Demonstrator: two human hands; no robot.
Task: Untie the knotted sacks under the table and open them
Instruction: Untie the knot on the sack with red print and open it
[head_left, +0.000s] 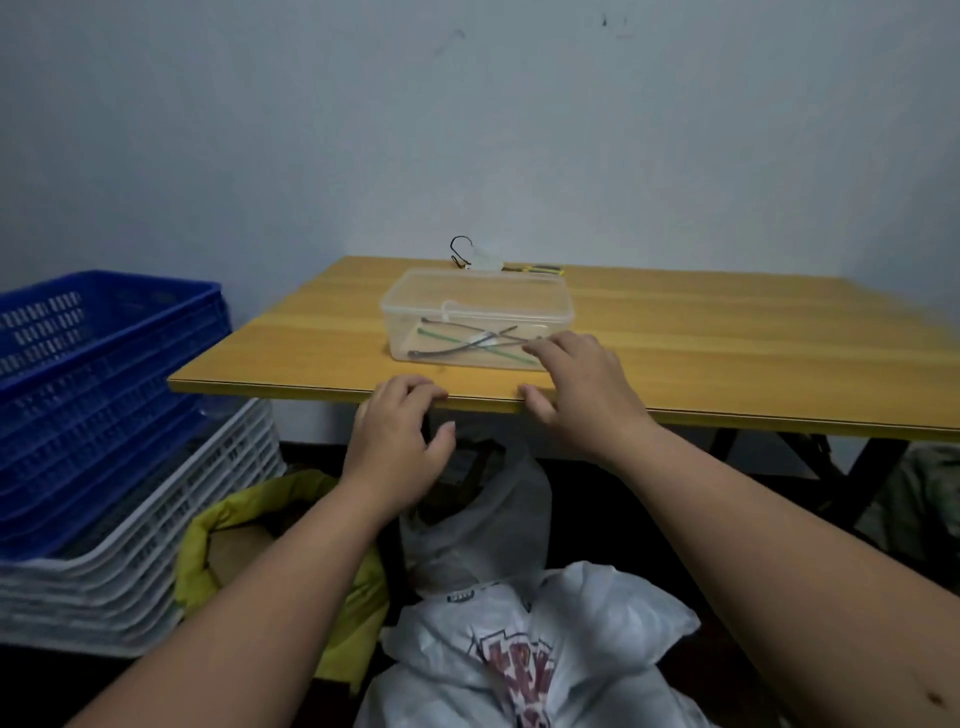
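Both hands are raised to the near edge of the wooden worktop (675, 332). The left hand (397, 447) has its fingertips curled over that edge, thumb hanging free below; its grip holds no sack. The right hand (576, 384) lies on the edge with fingers spread and relaxed, thumb tucked under the rim, fingertips just beside the clear plastic box (475, 317); its grip is open and empty.

Under the worktop, 3 sacks are visible. A yellow sack (208, 545) sits on the left, its mouth gaping. A translucent white sack (493, 530) stands at the centre, below the hands, its top bunched; whether it is knotted cannot be told. A white printed sack (545, 654) lies nearest, at the bottom centre.

The box contains several thin ties. Stacked blue crates (98, 379) rest on white crates (145, 540) to the left of the worktop.
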